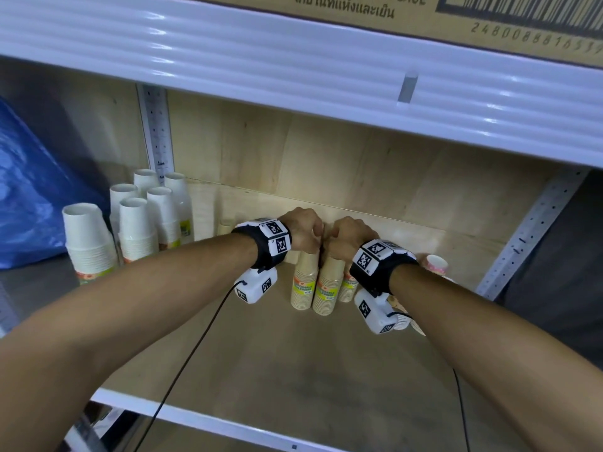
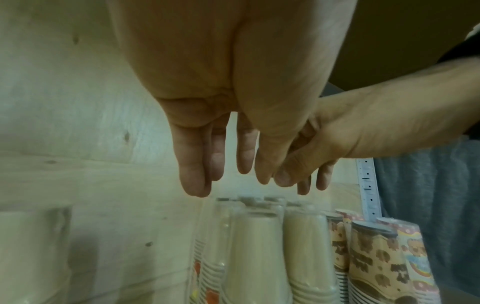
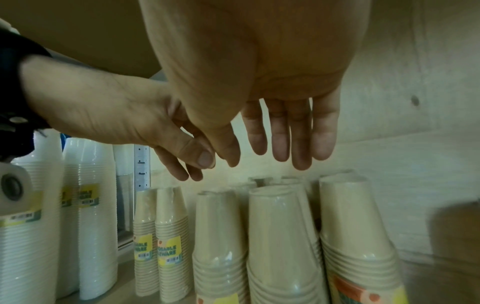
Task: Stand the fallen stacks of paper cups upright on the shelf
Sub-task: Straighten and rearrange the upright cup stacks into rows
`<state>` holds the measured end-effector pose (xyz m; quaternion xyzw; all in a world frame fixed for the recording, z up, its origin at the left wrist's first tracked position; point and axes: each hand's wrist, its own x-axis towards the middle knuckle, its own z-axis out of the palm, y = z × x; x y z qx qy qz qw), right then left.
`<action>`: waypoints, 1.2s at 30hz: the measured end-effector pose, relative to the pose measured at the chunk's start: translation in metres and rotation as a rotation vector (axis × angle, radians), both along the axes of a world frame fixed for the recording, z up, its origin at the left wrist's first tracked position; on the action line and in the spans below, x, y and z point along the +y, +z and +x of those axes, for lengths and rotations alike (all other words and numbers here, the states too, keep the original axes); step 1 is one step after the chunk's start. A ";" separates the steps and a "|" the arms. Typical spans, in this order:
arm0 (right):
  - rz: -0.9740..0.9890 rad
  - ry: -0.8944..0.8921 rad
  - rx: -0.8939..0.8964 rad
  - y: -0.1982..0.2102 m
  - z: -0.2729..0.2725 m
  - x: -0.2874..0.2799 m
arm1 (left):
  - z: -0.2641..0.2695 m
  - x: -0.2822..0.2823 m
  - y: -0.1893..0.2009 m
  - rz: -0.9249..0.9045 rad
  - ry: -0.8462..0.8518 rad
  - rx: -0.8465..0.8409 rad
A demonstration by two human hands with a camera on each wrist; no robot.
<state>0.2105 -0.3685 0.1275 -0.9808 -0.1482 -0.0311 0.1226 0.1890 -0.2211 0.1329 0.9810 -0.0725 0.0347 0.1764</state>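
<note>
My left grip (image 1: 301,231) and right grip (image 1: 349,234) hover side by side with fingers relaxed and spread, holding nothing, just above the brown cup stacks (image 1: 329,285) standing mid-shelf (image 1: 261,360). I judge these wrapped stacks light, top-heavy and slick in their film, crushable at the rims. I would clasp one around its middle, by the label.

Blue plastic bag (image 1: 29,190) left; cardboard box (image 1: 424,14) above.
</note>
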 end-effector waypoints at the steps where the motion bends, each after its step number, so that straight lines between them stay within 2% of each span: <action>1: -0.004 -0.004 -0.018 0.003 0.001 0.002 | 0.002 0.005 0.003 -0.005 0.010 -0.018; 9: 0.035 0.059 -0.103 0.025 0.003 0.041 | 0.001 0.055 0.028 -0.005 0.171 -0.060; 15: 0.092 0.135 -0.113 0.027 -0.003 0.086 | -0.003 0.095 0.029 -0.033 0.307 -0.039; 22: 0.098 0.229 -0.023 0.011 -0.003 0.132 | -0.003 0.130 0.007 -0.004 0.419 0.030; 30: 0.040 0.282 0.067 -0.014 0.005 0.171 | 0.011 0.147 -0.046 -0.049 0.422 0.041; 36: 0.016 0.266 0.099 -0.031 0.009 0.190 | 0.018 0.153 -0.063 -0.048 0.374 0.010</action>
